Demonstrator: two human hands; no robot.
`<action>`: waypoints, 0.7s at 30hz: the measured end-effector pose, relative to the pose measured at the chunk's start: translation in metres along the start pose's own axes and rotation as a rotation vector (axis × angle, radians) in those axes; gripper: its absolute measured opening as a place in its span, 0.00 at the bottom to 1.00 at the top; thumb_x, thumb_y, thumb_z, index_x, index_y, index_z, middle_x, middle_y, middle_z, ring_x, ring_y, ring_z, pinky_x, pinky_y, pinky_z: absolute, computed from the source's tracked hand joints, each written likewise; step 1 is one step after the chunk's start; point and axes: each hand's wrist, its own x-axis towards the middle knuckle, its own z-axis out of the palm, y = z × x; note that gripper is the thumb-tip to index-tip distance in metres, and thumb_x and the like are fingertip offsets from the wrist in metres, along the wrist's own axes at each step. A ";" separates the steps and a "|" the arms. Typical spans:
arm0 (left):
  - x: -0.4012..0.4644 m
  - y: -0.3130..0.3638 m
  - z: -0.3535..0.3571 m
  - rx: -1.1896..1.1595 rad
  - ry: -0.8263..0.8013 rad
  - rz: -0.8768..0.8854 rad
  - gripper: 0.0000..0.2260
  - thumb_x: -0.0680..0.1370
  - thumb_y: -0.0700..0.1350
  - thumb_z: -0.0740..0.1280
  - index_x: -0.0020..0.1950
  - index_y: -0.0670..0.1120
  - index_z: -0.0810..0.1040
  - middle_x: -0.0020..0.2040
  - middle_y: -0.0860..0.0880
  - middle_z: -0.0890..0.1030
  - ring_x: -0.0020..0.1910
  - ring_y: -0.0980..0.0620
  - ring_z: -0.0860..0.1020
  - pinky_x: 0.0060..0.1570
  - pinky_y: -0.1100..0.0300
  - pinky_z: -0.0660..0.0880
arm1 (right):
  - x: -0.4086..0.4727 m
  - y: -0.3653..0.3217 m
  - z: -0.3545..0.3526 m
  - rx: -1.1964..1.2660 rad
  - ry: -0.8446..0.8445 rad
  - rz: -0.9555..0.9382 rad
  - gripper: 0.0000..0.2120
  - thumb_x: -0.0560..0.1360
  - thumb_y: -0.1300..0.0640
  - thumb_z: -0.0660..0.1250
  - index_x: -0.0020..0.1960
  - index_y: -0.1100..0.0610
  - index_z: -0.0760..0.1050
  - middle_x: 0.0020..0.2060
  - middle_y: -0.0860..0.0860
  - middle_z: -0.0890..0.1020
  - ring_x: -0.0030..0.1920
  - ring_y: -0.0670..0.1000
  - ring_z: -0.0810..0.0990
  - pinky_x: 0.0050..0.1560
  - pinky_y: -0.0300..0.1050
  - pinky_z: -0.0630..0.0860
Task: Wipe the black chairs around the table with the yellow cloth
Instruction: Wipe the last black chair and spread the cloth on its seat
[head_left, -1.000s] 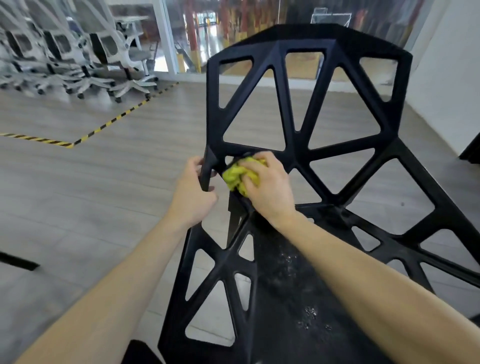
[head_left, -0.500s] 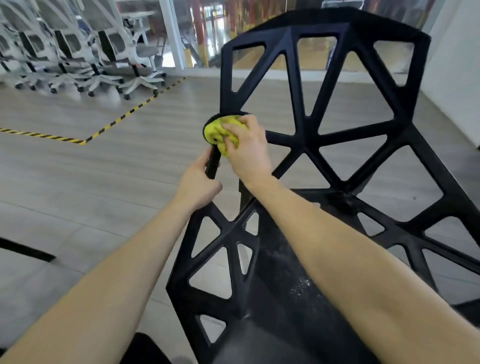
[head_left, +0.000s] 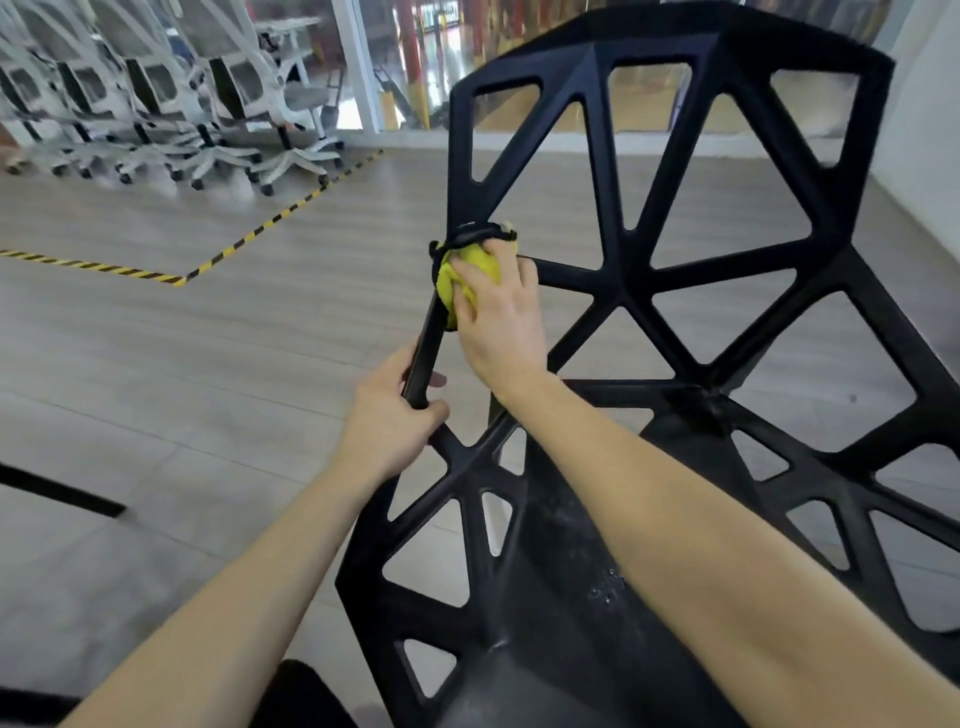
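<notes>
The right hand (head_left: 501, 322), clamped on the yellow cloth (head_left: 462, 283), has climbed the black chair (head_left: 670, 291)'s left backrest edge; the left hand (head_left: 395, 421) still grips that strut lower, so upper bars seem next

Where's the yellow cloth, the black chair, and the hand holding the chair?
yellow cloth (head_left: 462, 280), head view, bunched middle.
black chair (head_left: 670, 270), head view, backrest strut.
left hand (head_left: 389, 421), head view, back of hand.
</notes>
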 end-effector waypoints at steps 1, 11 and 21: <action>0.001 -0.001 0.000 0.001 0.000 0.007 0.30 0.74 0.37 0.76 0.72 0.59 0.76 0.51 0.57 0.86 0.47 0.62 0.82 0.40 0.73 0.75 | -0.013 0.007 0.002 -0.008 -0.021 0.030 0.16 0.85 0.48 0.64 0.70 0.48 0.80 0.74 0.52 0.70 0.64 0.60 0.70 0.63 0.56 0.75; 0.000 -0.001 0.000 0.032 -0.012 0.006 0.33 0.75 0.38 0.76 0.74 0.63 0.73 0.50 0.61 0.86 0.45 0.60 0.82 0.41 0.64 0.78 | -0.012 0.035 -0.045 0.145 -0.076 0.338 0.10 0.75 0.54 0.66 0.52 0.44 0.83 0.53 0.46 0.81 0.50 0.51 0.82 0.55 0.47 0.78; 0.004 -0.004 0.000 0.015 -0.020 0.015 0.32 0.75 0.39 0.78 0.73 0.62 0.74 0.51 0.60 0.86 0.46 0.61 0.81 0.39 0.74 0.71 | -0.056 0.057 -0.014 -0.058 -0.283 0.214 0.15 0.77 0.42 0.73 0.60 0.47 0.81 0.58 0.49 0.78 0.54 0.55 0.80 0.58 0.50 0.79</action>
